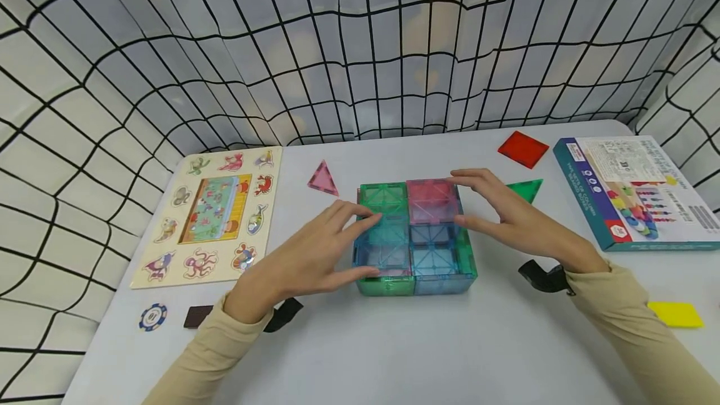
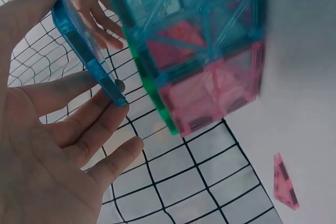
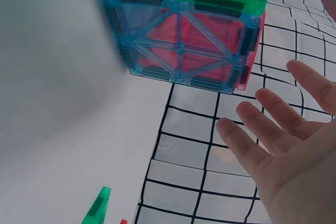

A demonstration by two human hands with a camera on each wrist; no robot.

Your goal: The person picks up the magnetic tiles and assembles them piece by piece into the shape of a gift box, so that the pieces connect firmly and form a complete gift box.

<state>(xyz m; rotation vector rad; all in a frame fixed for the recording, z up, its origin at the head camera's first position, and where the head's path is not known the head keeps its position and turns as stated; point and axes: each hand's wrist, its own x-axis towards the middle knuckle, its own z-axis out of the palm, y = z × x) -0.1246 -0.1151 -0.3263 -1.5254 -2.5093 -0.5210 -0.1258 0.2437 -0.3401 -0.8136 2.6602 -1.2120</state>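
Note:
A box built of see-through magnetic tiles (image 1: 441, 284) stands mid-table, with green, pink and blue squares showing. Over its near left part, my left hand (image 1: 306, 258) holds a blue square magnetic tile (image 2: 84, 45) by its edges between thumb and fingers. The left wrist view shows this tile tilted and apart from the box. Beside the box's right wall is my right hand (image 1: 514, 220), its fingers extended and nothing held. Its fingertips are near the pink tile (image 1: 432, 200) on top; the right wrist view shows the fingers (image 3: 247, 148) spread, with a gap to the box.
A wooden sea-animal puzzle board (image 1: 230, 264) lies left, with a poker chip (image 1: 153, 317) and dark piece (image 1: 198, 317) before it. Loose tiles are pink (image 1: 323, 179), red (image 1: 523, 149), green (image 1: 527, 189) and yellow (image 1: 676, 314). A product box (image 1: 647, 192) lies right; black netting (image 1: 371, 67) stands behind.

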